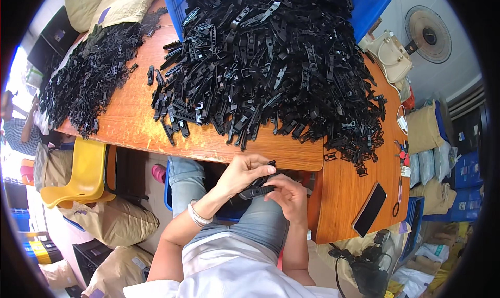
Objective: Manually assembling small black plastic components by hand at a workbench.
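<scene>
Over my lap, just off the table's front edge, both hands work on slim black plastic parts. My left hand (pixel 241 175) is closed, pinching between thumb and fingers. My right hand (pixel 289 195) is closed as well, its thumb and fingertips on the end of a long black plastic part (pixel 255 192). More black plastic shows between the two hands; whether it is one piece or two joined ones I cannot tell. Beyond the hands, a large heap of similar black parts (pixel 260 74) spills from a blue crate (pixel 376 4) onto the wooden table (pixel 130 118).
A second heap of small black parts (pixel 86 84) lies at the left by a paper sack (pixel 127 4). On the right side are a phone (pixel 370 209), scissors (pixel 397 208) and a cream handbag (pixel 389 53). A yellow chair (pixel 86 165) stands left; a fan (pixel 428 35) is far right.
</scene>
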`<state>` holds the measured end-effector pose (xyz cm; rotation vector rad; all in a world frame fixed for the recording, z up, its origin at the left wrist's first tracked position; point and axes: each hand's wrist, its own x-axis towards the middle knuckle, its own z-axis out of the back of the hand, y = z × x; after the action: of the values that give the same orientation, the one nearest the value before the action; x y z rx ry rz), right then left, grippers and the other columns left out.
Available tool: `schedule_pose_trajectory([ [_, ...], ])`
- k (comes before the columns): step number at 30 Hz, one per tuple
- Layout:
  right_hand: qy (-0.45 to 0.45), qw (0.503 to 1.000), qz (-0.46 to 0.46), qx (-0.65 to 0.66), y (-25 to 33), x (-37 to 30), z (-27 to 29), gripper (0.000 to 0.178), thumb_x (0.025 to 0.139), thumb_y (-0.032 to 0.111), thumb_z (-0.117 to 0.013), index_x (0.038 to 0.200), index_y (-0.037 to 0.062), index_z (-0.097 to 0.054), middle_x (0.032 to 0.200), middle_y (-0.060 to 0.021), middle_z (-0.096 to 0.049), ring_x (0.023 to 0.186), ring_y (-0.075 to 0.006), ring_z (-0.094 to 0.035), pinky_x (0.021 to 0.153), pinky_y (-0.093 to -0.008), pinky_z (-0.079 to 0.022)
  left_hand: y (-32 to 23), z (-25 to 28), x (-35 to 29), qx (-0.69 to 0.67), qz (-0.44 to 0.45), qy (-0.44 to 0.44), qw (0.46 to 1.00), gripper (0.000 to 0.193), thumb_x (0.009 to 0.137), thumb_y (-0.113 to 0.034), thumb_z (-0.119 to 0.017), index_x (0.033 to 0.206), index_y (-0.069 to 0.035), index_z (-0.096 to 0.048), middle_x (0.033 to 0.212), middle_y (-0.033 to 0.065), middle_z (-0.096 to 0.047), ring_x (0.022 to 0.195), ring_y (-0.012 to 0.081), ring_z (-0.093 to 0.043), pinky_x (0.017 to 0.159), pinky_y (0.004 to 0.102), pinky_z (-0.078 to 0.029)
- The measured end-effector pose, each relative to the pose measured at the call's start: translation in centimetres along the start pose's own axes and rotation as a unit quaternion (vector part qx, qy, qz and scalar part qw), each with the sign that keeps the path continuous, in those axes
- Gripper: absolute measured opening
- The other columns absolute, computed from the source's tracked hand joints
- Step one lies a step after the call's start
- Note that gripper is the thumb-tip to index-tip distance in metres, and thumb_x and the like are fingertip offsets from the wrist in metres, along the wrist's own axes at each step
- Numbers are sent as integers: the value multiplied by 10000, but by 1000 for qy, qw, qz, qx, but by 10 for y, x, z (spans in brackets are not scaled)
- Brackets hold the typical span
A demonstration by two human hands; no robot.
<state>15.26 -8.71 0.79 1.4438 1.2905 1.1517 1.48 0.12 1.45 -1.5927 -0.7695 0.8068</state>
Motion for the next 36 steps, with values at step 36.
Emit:
schedule_pose_trajectory([
  [36,-2,978,26,-208,0,-12,-5,294,690,51,-703,974,17,-634,816,-94,-586,728,-218,-556,661,-273,-442,-3,31,-53,196,-52,170,964,447,788,-230,-657,1099,66,-531,799,239,-606,646,354,-598,592,376,-481],
])
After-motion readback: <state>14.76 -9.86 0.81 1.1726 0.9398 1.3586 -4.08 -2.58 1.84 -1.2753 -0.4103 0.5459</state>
